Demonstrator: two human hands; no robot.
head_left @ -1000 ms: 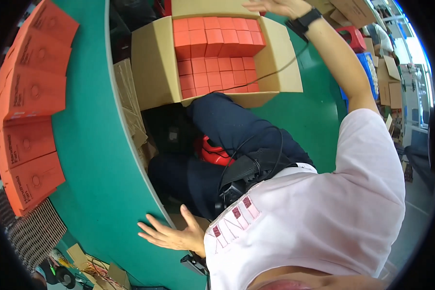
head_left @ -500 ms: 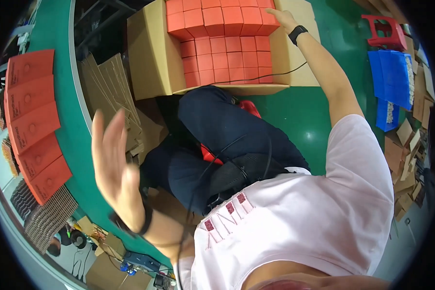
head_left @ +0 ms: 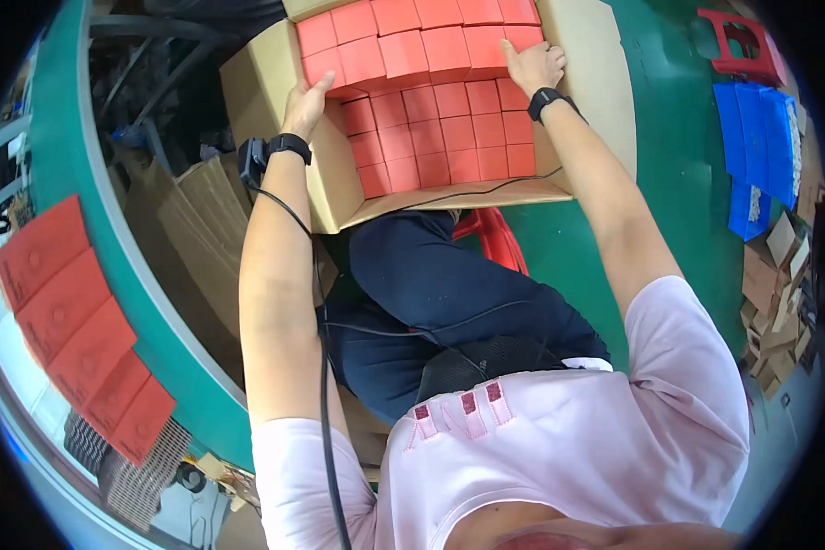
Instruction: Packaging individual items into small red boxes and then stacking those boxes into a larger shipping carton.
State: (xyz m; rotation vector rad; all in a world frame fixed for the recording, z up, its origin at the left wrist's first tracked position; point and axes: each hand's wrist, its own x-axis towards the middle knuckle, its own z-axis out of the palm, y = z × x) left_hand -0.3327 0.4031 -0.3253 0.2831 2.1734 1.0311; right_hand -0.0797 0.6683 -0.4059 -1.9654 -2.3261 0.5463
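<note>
In front of me stands an open cardboard carton (head_left: 335, 197) packed with small red boxes. A raised upper block of red boxes (head_left: 399, 55) sits toward the far side, and lower rows of red boxes (head_left: 440, 136) show nearer me. My left hand (head_left: 306, 108) is at the left end of the upper block, its thumb on the front of the end box and its other fingers mostly hidden along the side. At the right end, my right hand (head_left: 535, 70) has its thumb against the end box and its fingers bent by the carton wall.
A black cable (head_left: 467, 191) crosses the carton's near edge. To the left, flat red sheets (head_left: 73, 321) lie on a green-topped table, above folded cardboard (head_left: 215, 211). On the right are blue bins (head_left: 761, 142), a red stool (head_left: 741, 46) and cardboard scraps (head_left: 779, 293).
My left hand has moved from the air at the left, up and forward, to the left end of the red boxes. The right hand stays at the right end, its fingers now more bent.
</note>
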